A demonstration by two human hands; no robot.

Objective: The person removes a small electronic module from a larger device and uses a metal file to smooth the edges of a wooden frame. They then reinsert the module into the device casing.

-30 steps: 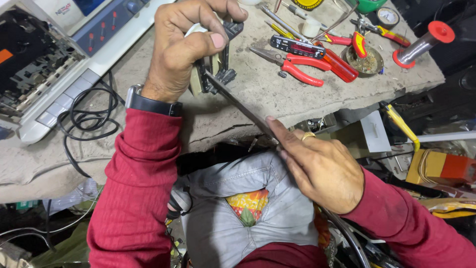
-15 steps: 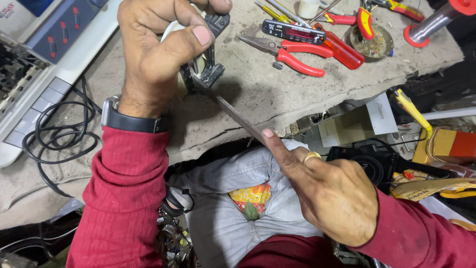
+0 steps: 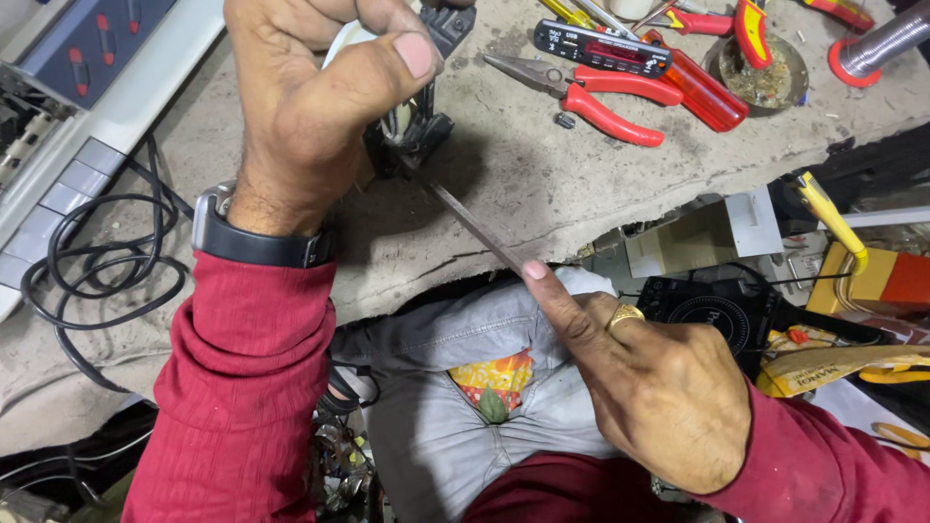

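Observation:
My left hand (image 3: 315,107) grips a small black part (image 3: 415,136) with pale wires, pressed against the worn grey bench top (image 3: 484,203). My right hand (image 3: 649,383) holds a thin flat metal file (image 3: 475,225), index finger laid along the blade. The file's tip meets the black part just under my left thumb. A black watch sits on my left wrist and a gold ring on my right hand. Both sleeves are red.
Red-handled pliers (image 3: 591,97), a red screwdriver (image 3: 702,92), a small black display module (image 3: 601,46) and a round tin (image 3: 760,73) lie at the bench's back right. A coiled black cable (image 3: 92,281) and grey equipment (image 3: 87,87) lie left. Boxes and clutter sit below right.
My left hand and the black part have shifted down and right in view as the camera moved closer. The file has slid along the part, with my right hand slightly lower.

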